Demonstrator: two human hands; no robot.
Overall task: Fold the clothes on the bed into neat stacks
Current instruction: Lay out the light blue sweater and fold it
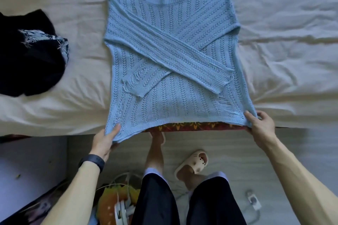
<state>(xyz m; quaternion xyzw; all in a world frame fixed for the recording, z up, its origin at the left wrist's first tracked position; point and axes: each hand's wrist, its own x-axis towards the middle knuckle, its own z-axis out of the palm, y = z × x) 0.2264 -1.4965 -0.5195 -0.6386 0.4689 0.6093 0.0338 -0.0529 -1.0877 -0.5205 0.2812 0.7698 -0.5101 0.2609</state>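
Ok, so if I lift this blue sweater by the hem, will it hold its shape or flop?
Likely floppy: the sweater is an open knit lying limp and flat on the bed. The crossed sleeves rest loose on top, so they would probably slide off. The ripped threads might snag.

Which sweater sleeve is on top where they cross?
On the sweater, the top sleeve is the one whose cuff ends toward the right hand: its edges run unbroken across the crossing, while the frayed sleeve slips under it.
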